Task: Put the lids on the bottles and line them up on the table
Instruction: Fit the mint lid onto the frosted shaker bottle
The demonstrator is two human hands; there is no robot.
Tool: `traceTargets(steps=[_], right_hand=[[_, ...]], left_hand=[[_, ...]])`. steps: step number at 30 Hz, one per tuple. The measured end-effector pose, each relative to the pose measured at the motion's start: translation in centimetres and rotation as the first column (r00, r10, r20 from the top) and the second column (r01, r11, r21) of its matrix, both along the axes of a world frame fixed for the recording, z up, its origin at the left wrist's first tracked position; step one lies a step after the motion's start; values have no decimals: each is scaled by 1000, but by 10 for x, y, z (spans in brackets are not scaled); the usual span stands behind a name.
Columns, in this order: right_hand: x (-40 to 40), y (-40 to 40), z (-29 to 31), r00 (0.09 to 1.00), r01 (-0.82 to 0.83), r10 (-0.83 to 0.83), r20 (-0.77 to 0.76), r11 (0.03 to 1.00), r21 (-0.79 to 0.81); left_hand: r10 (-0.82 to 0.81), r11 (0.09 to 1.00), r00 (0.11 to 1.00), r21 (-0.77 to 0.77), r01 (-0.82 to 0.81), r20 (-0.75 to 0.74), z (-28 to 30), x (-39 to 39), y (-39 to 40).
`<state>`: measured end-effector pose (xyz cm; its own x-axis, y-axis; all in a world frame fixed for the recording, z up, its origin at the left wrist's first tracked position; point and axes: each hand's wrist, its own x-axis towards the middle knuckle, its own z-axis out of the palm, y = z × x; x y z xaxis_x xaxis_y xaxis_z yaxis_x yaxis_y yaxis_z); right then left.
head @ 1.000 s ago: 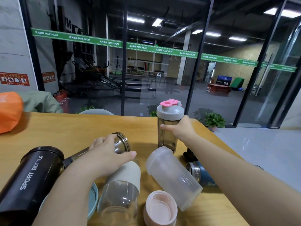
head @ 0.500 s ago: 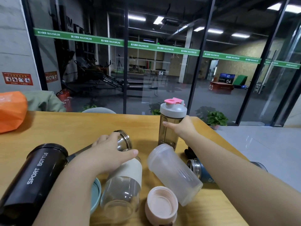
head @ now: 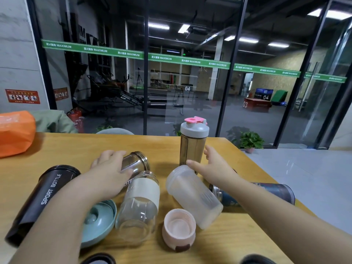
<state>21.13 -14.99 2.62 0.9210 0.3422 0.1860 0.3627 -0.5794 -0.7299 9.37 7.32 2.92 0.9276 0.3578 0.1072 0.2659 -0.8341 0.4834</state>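
A smoky shaker bottle [head: 191, 147] with a grey lid and pink cap stands upright at the table's far side. My right hand [head: 211, 166] hovers just in front of it, fingers spread, holding nothing. My left hand [head: 112, 172] grips a steel bottle [head: 136, 162] lying on its side. Lying around it are a black sport bottle [head: 43, 197], a clear glass bottle [head: 140, 204] with a white sleeve, a frosted shaker [head: 192, 195] and a blue bottle [head: 272, 191]. A pink lid [head: 179, 228] and a teal lid [head: 101, 220] lie near the front.
The wooden table [head: 62, 147] ends at a glass wall behind and drops off to the right over a tiled floor. An orange bag [head: 16, 133] sits at the far left. Two dark round objects [head: 99, 260] peek in at the bottom edge.
My right hand has let go of the upright shaker bottle and drawn back with fingers spread. My left hand stays on the steel bottle.
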Motion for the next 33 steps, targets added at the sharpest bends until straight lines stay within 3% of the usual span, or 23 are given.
traceTargets(steps=[3, 6, 12, 16, 22, 33], right_hand=[[-20, -15, -6, 990, -38, 64, 123, 978, -203], [-32, -26, -16, 991, -63, 99, 94, 941, -332], [-46, -33, -29, 995, -59, 87, 38, 881, -469], [-50, -37, -30, 998, -54, 60, -5, 856, -514], [-59, -32, -33, 1000, -17, 10, -16, 825, -565], [-63, -29, -33, 999, -4, -22, -39, 825, -565]], left_hand=[[-109, 994, 993, 16, 110, -55, -9, -16, 7], [-181, 983, 975, 12, 184, -129, -14, -30, 14], [-115, 984, 951, 98, 148, -286, -20, -43, 19], [46, 957, 918, 282, 74, -395, -20, -46, 10], [186, 917, 875, 398, 8, -446, -25, -47, 6], [159, 932, 879, 361, 16, -450, -25, -47, 7]])
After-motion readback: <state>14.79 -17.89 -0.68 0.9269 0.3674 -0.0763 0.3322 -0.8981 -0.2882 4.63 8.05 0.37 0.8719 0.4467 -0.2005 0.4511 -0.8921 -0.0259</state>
